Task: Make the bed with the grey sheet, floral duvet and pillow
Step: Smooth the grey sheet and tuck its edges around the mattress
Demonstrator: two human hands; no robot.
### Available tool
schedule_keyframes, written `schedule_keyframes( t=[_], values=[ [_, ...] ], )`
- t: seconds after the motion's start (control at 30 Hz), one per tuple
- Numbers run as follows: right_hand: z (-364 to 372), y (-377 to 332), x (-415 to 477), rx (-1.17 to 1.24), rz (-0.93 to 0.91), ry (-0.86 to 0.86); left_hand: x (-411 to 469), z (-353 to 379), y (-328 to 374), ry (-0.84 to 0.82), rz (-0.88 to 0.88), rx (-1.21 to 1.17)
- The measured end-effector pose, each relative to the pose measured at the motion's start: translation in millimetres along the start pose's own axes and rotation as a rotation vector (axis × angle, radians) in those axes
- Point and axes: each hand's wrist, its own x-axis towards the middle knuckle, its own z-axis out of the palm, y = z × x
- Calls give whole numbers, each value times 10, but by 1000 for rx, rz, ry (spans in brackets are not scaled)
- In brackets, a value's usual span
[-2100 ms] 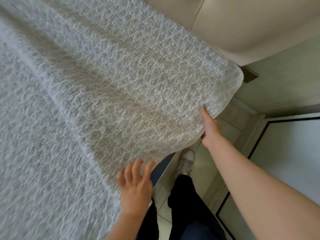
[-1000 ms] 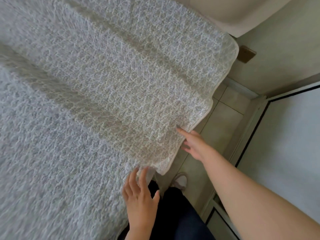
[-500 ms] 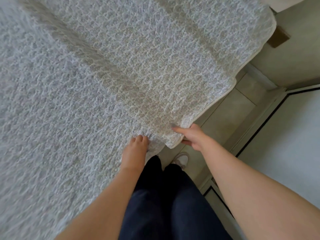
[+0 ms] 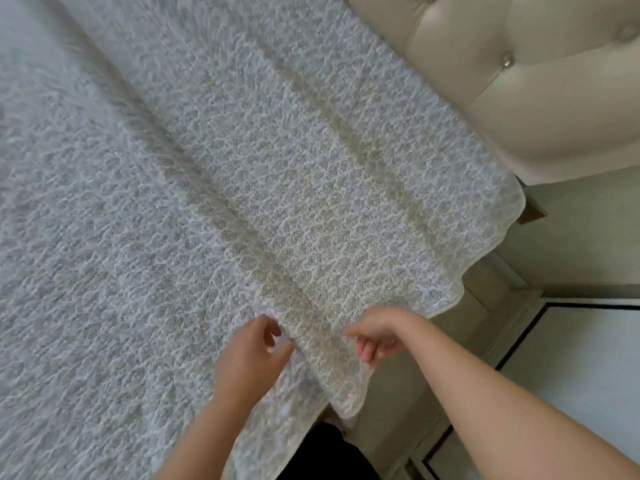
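Fold of floral duvet (image 4: 311, 202) is pinched by left hand (image 4: 252, 355) at bed (image 4: 540, 98) side edge — right hand (image 4: 377, 336) is curled alongside, grip not discernible.

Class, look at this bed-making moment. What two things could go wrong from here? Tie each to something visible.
1. Long ridges cross the floral duvet; left unsmoothed, they may set as creases.
2. Its wavy edge overhangs the bedside near the headboard; a hard tug by the left hand or right hand could drag it crooked.

Bedroom: bed (image 4: 207, 202), tufted headboard (image 4: 519, 81)
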Motion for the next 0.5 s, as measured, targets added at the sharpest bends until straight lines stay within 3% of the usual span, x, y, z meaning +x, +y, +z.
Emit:
schedule_keyframes(
  t=[0.1,0.2,0.37,0.5],
  values=[
    [-463,-598,-38,75,-372,477,542,-382,63,343,-230,-399],
    [-809,-1176,-107,-61,-627,807,1105,-763,43,393,-357,-602],
    [-1296,-2089,-143,-411,-811,940,1841,-1307,58,469,-356,-566],
    [-1392,-2778,-59,-579,-762,799,2305,-1570,-116,502,-409,-529]
  ],
)
